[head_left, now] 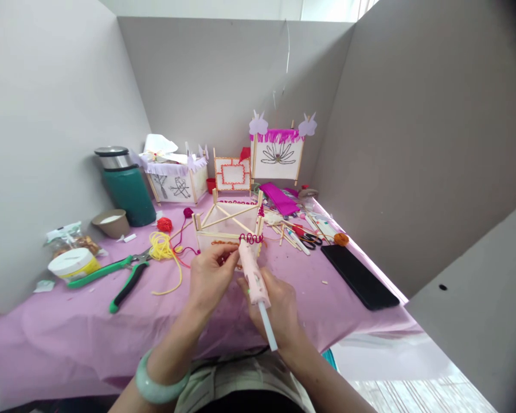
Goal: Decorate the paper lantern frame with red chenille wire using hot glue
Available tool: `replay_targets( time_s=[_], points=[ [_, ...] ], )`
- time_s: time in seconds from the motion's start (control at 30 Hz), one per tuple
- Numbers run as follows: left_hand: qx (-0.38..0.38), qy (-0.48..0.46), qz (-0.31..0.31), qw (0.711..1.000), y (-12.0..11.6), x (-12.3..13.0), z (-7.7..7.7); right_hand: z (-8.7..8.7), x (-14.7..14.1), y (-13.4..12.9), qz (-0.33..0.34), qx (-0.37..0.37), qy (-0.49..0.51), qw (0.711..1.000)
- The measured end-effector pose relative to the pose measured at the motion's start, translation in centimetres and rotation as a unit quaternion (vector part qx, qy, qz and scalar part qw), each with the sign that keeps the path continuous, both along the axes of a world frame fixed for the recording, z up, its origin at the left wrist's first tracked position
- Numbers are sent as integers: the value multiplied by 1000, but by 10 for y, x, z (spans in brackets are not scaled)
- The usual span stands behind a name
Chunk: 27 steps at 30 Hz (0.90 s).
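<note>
My right hand (279,304) is wrapped round a pale pink hot glue gun (253,275), with a white glue stick (267,327) poking out of its back end. The gun's nozzle is at the front top edge of a small box frame (230,215) of wooden sticks and white panels. Looped magenta yarn trim (251,237) runs along that edge by the nozzle. Close to the nozzle, my left hand (212,272) has its thumb and fingers pinched against the front panel; what they grip is hidden. Orange yarn (224,243) lines that panel above my left fingers.
On the left lie green-handled pliers (129,272), yellow yarn (162,246), a white tub (74,264) and a green flask (129,192). To the right are scissors (312,240), loose sticks and a black phone (361,277). Decorated panels (279,158) stand behind; grey partitions enclose the table.
</note>
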<state>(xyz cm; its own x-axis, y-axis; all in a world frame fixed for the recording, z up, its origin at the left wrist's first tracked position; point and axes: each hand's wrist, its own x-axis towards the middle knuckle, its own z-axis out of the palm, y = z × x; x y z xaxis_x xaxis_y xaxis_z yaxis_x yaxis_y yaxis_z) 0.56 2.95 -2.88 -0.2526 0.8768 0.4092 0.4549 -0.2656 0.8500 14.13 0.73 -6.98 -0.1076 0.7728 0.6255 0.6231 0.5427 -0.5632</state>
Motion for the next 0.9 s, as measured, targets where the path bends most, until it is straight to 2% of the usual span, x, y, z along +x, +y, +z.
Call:
replay_targets(
  time_s=[0.2, 0.37, 0.73, 0.9],
  points=[
    [-3, 16, 8, 1000, 0, 0, 0, 1, -1, 0, 26, 15, 2, 1000],
    [-4, 20, 11, 1000, -1, 0, 0, 3, -3, 1, -3, 10, -15, 1000],
    [0, 3, -9, 1000, -1, -1, 0, 3, -1, -2, -15, -4, -15, 1000],
    [-8, 18, 4, 1000, -4, -9, 8, 0, 2, -3, 2, -6, -14, 1000]
  ],
)
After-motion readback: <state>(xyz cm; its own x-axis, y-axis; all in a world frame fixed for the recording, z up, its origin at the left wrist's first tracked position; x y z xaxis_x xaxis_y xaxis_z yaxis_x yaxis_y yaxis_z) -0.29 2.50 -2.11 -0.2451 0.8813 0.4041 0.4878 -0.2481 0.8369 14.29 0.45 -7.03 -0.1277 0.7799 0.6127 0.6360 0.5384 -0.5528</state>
